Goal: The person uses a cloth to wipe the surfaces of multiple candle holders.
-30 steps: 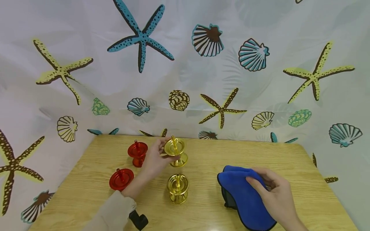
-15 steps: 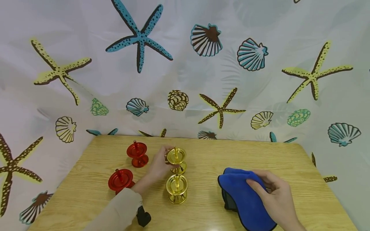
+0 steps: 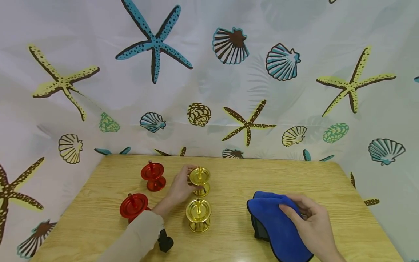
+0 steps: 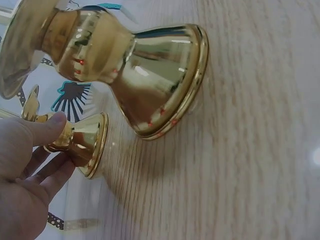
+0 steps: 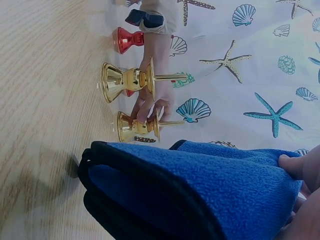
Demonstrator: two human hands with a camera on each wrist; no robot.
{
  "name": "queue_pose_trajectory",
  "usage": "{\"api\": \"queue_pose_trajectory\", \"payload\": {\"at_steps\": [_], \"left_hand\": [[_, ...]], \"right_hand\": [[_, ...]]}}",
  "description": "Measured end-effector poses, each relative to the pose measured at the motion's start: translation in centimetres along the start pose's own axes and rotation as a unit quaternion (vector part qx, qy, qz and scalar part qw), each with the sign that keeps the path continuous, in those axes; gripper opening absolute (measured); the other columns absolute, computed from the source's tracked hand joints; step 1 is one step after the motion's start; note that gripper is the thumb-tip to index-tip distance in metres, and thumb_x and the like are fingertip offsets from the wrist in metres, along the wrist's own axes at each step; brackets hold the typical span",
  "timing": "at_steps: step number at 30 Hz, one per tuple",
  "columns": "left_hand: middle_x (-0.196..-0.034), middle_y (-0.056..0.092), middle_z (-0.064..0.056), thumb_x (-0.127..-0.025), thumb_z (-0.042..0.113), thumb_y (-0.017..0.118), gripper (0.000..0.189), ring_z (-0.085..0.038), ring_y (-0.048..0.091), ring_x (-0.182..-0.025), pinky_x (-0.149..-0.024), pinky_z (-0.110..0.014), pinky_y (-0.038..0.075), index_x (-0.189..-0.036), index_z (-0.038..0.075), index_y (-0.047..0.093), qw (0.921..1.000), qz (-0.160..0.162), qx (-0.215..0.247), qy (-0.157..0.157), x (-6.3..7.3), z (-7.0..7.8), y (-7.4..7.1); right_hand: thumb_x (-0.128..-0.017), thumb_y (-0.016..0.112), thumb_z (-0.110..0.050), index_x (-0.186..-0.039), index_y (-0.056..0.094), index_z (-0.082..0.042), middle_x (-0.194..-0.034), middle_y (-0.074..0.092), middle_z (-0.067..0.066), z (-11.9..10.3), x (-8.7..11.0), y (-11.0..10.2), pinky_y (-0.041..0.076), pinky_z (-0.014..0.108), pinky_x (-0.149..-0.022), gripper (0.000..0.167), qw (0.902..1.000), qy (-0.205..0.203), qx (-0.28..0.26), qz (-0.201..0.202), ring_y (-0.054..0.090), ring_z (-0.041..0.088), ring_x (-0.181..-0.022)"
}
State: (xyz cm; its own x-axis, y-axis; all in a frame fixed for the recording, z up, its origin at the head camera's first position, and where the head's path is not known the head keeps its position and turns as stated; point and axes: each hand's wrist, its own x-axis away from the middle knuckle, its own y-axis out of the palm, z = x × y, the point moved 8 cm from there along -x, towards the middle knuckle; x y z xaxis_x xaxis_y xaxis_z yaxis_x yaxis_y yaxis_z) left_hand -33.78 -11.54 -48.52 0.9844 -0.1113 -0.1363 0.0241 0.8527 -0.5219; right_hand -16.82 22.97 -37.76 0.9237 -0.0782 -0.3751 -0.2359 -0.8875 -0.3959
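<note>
Two red holders point(image 3: 152, 172) stand unheld towards the left edge of the worktop point(image 3: 235, 189), as does the near gold holder point(image 3: 198, 213), further right. The far gold holder point(image 3: 200, 176), upright by the far edge, is not yet released: the left hand's point(image 3: 181, 186) fingers grip its shiny stem. The right hand point(image 3: 312, 222) pinches a blue cloth point(image 3: 278, 225).

Pale backdrop point(image 3: 209, 83) with printed starfish point(image 3: 156, 44) and seashells point(image 3: 231, 46) behind a light wood-grain table point(image 3: 262, 176).

The sleeve point(image 3: 137, 233) hides part of the nearer red holder point(image 3: 133, 206); the head view's lower edge crops the blue cloth point(image 3: 278, 225).
</note>
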Motion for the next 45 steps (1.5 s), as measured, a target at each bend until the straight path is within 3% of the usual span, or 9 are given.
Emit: {"api": "queue_pose_trajectory", "payload": {"at_steps": [8,13,21,27,33,37,40,42,45], "left_hand": [[-0.132,0.066,-0.026,-0.083,-0.001,0.086,0.076,-0.040,0.071,-0.116,-0.096,-0.047,0.061,-0.147,0.000,0.045,0.9998,-0.009,0.012,-0.014,-0.1,-0.3,0.1],[-0.135,0.062,-0.027,-0.087,0.008,0.086,0.085,-0.042,0.069,-0.121,-0.103,-0.051,0.058,-0.155,-0.002,0.035,0.9997,-0.004,0.020,-0.014,0.6,-0.8,-0.6],[-0.139,0.063,-0.028,-0.095,0.013,0.079,0.071,-0.044,0.066,-0.127,-0.109,-0.054,0.054,-0.152,-0.003,0.040,0.9991,0.040,0.000,-0.013,3.4,-0.3,-2.0],[-0.136,0.066,-0.021,-0.096,0.019,0.078,0.063,-0.037,0.067,-0.126,-0.108,-0.049,0.056,-0.148,0.001,0.047,0.9988,0.038,-0.029,0.010,6.1,1.2,-3.5],[-0.133,0.072,-0.006,-0.096,0.026,0.080,0.054,-0.026,0.070,-0.122,-0.103,-0.046,0.058,-0.142,0.011,0.056,0.9913,0.043,-0.097,0.078,9.4,4.2,-6.4],[-0.131,0.074,-0.003,-0.091,0.024,0.084,0.052,-0.025,0.072,-0.119,-0.100,-0.042,0.059,-0.137,0.012,0.061,0.9786,0.080,-0.136,0.132,11.3,6.4,-9.3],[-0.133,0.074,-0.003,-0.090,0.022,0.086,0.052,-0.026,0.072,-0.120,-0.102,-0.017,0.053,-0.136,0.013,0.063,0.9722,0.105,-0.148,0.148,12.4,7.1,-11.7],[-0.133,0.074,-0.002,-0.089,0.023,0.087,0.054,-0.025,0.070,-0.121,-0.101,-0.003,0.042,-0.137,0.015,0.063,0.9698,0.121,-0.151,0.148,13.0,7.0,-13.3],[-0.132,0.074,-0.005,-0.085,0.017,0.090,0.059,-0.010,0.067,-0.125,-0.102,0.004,0.031,-0.138,0.014,0.064,0.9655,0.155,-0.143,0.152,13.8,6.2,-15.6]], "right_hand": [[-0.093,0.078,-0.002,-0.111,0.077,-0.004,-0.097,0.077,-0.019,0.1,0.1,0.2,0.063,0.023,-0.069,0.018,1.0000,0.000,-0.005,-0.001,0.075,-0.001,-0.086],[-0.092,0.077,-0.001,-0.111,0.077,-0.003,-0.097,0.076,-0.022,0.2,0.0,0.2,0.062,0.022,-0.069,0.019,1.0000,-0.001,0.002,0.004,0.075,-0.003,-0.086],[-0.093,0.078,-0.003,-0.111,0.077,-0.004,-0.097,0.076,-0.022,0.5,0.1,0.0,0.062,0.022,-0.069,0.018,0.9999,0.015,0.003,0.007,0.074,-0.003,-0.085],[-0.093,0.078,-0.003,-0.111,0.077,-0.004,-0.096,0.077,-0.019,0.8,0.2,-0.1,0.062,0.023,-0.068,0.018,0.9997,0.023,0.002,0.006,0.074,-0.002,-0.084],[-0.093,0.078,-0.004,-0.112,0.077,-0.004,-0.096,0.076,-0.020,1.0,0.1,-0.1,0.062,0.023,-0.069,0.019,0.9996,0.026,0.003,0.005,0.074,-0.001,-0.084],[-0.093,0.078,-0.004,-0.112,0.077,-0.004,-0.095,0.076,-0.021,0.9,0.0,-0.1,0.062,0.022,-0.069,0.019,0.9996,0.025,0.005,0.006,0.074,-0.002,-0.084],[-0.093,0.078,-0.004,-0.112,0.077,-0.004,-0.095,0.076,-0.021,0.9,0.0,-0.2,0.062,0.022,-0.068,0.019,0.9997,0.022,0.006,0.008,0.074,-0.001,-0.084],[-0.093,0.078,-0.004,-0.112,0.077,-0.005,-0.095,0.076,-0.021,0.9,0.0,-0.2,0.062,0.022,-0.068,0.018,0.9997,0.022,0.007,0.008,0.074,-0.001,-0.084],[-0.093,0.078,-0.004,-0.111,0.077,-0.005,-0.095,0.076,-0.020,0.9,0.0,-0.2,0.062,0.023,-0.068,0.018,0.9997,0.022,0.006,0.008,0.075,-0.001,-0.083]]}}
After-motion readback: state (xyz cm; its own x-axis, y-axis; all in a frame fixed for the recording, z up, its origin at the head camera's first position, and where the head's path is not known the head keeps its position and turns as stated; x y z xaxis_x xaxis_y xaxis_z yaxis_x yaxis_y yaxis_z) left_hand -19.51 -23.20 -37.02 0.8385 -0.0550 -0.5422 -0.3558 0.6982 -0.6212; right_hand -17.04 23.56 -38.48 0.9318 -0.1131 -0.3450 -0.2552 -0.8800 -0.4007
